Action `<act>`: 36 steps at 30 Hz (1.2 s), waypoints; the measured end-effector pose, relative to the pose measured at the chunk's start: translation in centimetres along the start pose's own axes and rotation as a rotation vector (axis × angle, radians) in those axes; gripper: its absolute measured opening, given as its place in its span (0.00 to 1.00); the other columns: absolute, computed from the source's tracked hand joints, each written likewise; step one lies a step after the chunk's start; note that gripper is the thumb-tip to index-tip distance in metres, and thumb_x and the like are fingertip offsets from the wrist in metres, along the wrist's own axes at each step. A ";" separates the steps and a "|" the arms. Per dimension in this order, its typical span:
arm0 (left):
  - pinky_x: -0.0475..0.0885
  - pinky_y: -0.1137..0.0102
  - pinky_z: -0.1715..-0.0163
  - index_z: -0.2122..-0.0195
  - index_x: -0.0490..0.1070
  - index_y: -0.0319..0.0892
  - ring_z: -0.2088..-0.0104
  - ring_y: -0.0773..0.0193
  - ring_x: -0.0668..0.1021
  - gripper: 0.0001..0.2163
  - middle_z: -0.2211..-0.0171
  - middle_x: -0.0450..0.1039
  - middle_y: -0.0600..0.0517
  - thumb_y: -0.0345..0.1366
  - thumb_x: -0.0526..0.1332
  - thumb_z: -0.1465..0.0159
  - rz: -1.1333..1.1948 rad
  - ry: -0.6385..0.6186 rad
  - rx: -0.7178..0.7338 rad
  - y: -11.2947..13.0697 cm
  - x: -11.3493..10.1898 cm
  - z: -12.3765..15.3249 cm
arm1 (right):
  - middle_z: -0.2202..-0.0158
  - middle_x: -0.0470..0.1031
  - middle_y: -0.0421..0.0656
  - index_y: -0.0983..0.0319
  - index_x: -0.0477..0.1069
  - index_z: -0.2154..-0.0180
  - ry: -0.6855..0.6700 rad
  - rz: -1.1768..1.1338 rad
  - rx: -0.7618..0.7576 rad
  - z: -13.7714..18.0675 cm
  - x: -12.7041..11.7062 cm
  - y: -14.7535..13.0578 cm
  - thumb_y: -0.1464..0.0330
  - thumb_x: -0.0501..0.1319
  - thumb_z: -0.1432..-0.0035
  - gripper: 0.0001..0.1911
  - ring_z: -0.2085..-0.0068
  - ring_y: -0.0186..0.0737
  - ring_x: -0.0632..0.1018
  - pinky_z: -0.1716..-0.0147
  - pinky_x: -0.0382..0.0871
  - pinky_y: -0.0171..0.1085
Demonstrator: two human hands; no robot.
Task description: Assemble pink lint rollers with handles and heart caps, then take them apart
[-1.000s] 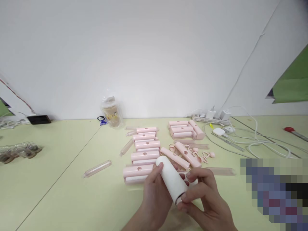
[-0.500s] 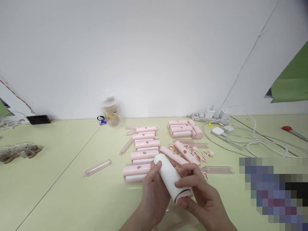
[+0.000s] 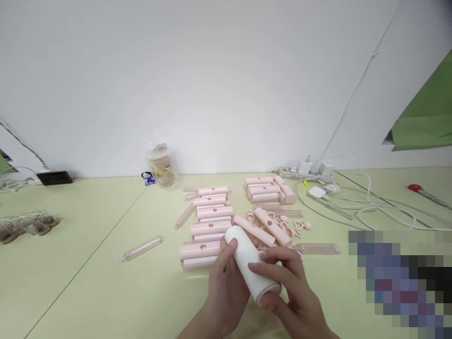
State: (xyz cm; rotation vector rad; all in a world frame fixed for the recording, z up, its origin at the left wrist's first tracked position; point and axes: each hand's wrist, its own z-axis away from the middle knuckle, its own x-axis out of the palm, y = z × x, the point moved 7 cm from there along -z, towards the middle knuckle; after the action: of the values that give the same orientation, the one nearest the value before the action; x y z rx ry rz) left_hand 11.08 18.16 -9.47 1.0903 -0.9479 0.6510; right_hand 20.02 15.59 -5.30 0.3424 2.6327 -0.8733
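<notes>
A white lint roller roll (image 3: 248,261) is tilted between my two hands, its near end with a pink rim toward the lower right. My left hand (image 3: 228,287) is wrapped round its left side, thumb on top near the far end. My right hand (image 3: 291,282) grips the near end, fingers over the top and thumb at the end face. Just beyond lie a pink half-cover (image 3: 254,230) and a second pink cover (image 3: 273,227) with a hole. To the left, several pink-cased lint rollers (image 3: 212,229) stand in a column.
More pink rollers (image 3: 263,193) sit at the back. Small pink parts (image 3: 298,228) and clear pink sleeves (image 3: 318,248) lie to the right, another clear sleeve (image 3: 142,248) left. White cables (image 3: 384,207) and a power strip (image 3: 305,175) occupy the right; a bagged cup (image 3: 161,167) stands by the wall.
The pink piece at the roll's near end stuck out with a dark gap before; now it sits about flush with the rim. My right fingers have shifted slightly left along the roll.
</notes>
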 end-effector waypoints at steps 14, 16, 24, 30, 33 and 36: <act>0.64 0.73 0.80 0.56 0.54 0.53 0.84 0.66 0.71 0.16 0.81 0.65 0.60 0.44 0.57 0.43 -0.398 0.063 0.016 -0.6 -0.2 0.1 | 0.38 0.40 0.49 0.52 0.56 0.52 -0.360 -0.063 0.199 0.3 1.6 0.7 0.68 0.71 0.67 0.40 0.44 0.58 0.62 0.77 0.71 0.32; 0.64 0.73 0.80 0.55 0.53 0.54 0.84 0.65 0.71 0.17 0.81 0.65 0.60 0.44 0.57 0.43 -0.416 0.081 -0.004 -0.8 0.3 -0.2 | 0.38 0.39 0.50 0.52 0.56 0.51 -0.365 -0.081 0.202 0.1 1.0 0.9 0.70 0.71 0.69 0.43 0.46 0.57 0.66 0.77 0.72 0.33; 0.65 0.69 0.76 0.53 0.53 0.49 0.82 0.63 0.71 0.17 0.79 0.67 0.57 0.49 0.50 0.41 -0.750 0.007 -0.048 -1.0 4.7 -3.1 | 0.40 0.47 0.50 0.54 0.57 0.51 -0.200 -0.092 0.143 -1.6 -3.6 2.3 0.74 0.66 0.68 0.39 0.41 0.56 0.56 0.58 0.69 0.42; 0.61 0.58 0.60 0.68 0.70 0.47 0.66 0.49 0.71 0.11 0.78 0.67 0.51 0.46 0.59 0.48 -1.807 -0.199 0.313 3.5 5.9 -7.1 | 0.52 0.59 0.48 0.55 0.54 0.51 0.327 -0.266 0.246 -0.7 -7.7 6.1 0.63 0.64 0.56 0.30 0.54 0.47 0.70 0.62 0.69 0.39; 0.57 0.57 0.55 0.80 0.71 0.48 0.61 0.44 0.69 0.13 0.79 0.67 0.52 0.32 0.69 0.68 -1.897 -0.330 0.302 3.8 5.0 -9.3 | 0.54 0.60 0.46 0.55 0.55 0.52 0.373 -0.271 0.308 -0.7 -8.1 7.1 0.63 0.65 0.56 0.30 0.58 0.45 0.70 0.65 0.69 0.38; 0.60 0.59 0.59 0.85 0.70 0.48 0.69 0.50 0.70 0.12 0.84 0.65 0.55 0.25 0.67 0.69 -1.927 -0.428 0.253 3.0 4.1 -10.8 | 0.54 0.59 0.46 0.55 0.56 0.53 0.366 -0.276 0.329 -0.8 -8.0 7.4 0.62 0.65 0.58 0.31 0.56 0.46 0.69 0.63 0.67 0.39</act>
State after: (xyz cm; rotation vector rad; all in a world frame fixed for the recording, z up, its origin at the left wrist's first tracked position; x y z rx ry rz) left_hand 13.85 29.29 -6.22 1.7976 0.1719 -1.1022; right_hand 29.54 20.94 -5.48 0.2391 2.9112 -1.4666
